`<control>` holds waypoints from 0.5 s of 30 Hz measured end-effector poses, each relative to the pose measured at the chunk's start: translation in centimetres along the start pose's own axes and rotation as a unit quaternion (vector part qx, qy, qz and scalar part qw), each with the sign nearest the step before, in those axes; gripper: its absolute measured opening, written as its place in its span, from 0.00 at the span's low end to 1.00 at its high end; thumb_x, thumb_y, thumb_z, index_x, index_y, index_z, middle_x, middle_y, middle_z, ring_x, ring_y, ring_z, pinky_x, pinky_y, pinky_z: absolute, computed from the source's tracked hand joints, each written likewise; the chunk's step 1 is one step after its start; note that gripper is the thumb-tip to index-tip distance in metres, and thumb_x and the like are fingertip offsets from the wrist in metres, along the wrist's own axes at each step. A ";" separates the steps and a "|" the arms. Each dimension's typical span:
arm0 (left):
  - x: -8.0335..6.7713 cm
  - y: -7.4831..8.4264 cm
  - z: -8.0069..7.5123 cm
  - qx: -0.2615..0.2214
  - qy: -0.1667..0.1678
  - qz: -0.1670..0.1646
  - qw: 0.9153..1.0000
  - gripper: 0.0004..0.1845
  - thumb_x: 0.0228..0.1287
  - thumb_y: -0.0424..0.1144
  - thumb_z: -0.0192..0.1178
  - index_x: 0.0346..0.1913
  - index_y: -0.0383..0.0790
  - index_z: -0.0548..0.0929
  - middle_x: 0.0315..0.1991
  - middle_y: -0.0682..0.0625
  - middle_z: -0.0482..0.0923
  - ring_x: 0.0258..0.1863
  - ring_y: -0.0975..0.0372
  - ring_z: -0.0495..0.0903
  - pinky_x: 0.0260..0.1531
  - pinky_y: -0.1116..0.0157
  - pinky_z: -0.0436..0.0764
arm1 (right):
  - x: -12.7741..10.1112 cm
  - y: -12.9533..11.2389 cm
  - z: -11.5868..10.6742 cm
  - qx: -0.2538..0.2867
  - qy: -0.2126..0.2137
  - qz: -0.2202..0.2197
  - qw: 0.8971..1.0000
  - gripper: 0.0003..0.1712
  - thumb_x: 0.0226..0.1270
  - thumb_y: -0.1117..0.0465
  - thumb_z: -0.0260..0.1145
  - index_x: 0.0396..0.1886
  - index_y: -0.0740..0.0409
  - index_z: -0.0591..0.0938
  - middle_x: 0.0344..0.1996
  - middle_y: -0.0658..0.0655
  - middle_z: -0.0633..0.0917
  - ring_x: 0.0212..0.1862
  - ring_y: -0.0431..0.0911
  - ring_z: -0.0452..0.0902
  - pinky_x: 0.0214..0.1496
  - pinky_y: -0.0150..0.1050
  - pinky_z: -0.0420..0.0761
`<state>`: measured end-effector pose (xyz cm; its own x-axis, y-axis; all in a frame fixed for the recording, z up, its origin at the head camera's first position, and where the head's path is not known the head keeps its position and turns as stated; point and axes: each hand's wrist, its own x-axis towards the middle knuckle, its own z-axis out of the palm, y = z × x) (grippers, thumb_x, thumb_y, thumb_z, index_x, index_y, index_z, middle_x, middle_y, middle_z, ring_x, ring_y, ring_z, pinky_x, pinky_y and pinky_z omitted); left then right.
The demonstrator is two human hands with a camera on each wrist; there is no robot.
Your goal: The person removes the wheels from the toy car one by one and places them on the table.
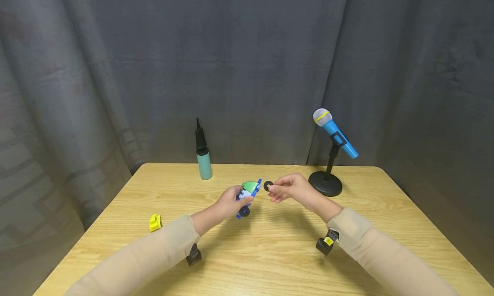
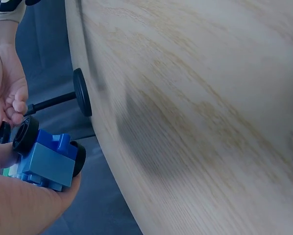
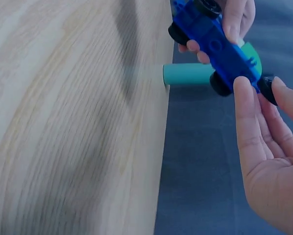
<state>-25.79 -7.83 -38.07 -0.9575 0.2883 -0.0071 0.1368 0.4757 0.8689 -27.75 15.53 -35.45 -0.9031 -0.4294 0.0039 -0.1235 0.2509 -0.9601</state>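
Observation:
My left hand (image 1: 231, 200) grips a small toy car (image 1: 248, 194) built of blue bricks with a green top and black wheels, lifted a little above the wooden table (image 1: 270, 253). In the left wrist view the toy car (image 2: 46, 156) lies in my palm with its wheels showing. My right hand (image 1: 287, 187) pinches a loose black wheel (image 1: 268, 185) just to the right of the car's front end. The right wrist view shows the blue car (image 3: 216, 41) from beneath and the black wheel (image 3: 267, 88) between my fingertips, close to the car's end.
A teal and black hand pump (image 1: 202, 154) stands at the table's back edge. At the back right a blue toy microphone (image 1: 333, 132) sits on a black stand (image 1: 326, 182). Near the left edge lies a small yellow brick piece (image 1: 155, 222).

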 end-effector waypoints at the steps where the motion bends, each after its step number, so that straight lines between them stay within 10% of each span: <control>1: 0.0 0.0 0.0 -0.001 0.002 0.001 1.000 0.22 0.69 0.42 0.59 0.55 0.26 0.75 0.43 0.42 0.82 0.43 0.57 0.82 0.46 0.59 0.82 | 0.1 0.1 -0.1 0.003 0.002 0.002 1.000 0.18 0.64 0.59 0.69 0.43 0.73 0.82 0.35 0.64 0.88 0.35 0.47 0.87 0.44 0.45 0.86; 15: -0.7 0.1 -0.1 -0.002 -0.005 -0.003 1.000 0.23 0.68 0.41 0.60 0.58 0.27 0.73 0.47 0.41 0.81 0.48 0.53 0.82 0.47 0.58 0.82 | 1.3 2.5 -2.2 0.060 0.055 0.063 0.995 0.15 0.61 0.65 0.70 0.42 0.72 0.79 0.30 0.56 0.89 0.31 0.42 0.85 0.46 0.44 0.85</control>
<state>-25.10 -8.04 -37.94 -0.9554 0.2949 -0.0170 0.1309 0.4741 0.8707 -30.10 17.51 -37.25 -0.9489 -0.3014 -0.0937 0.0372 0.1879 -0.9815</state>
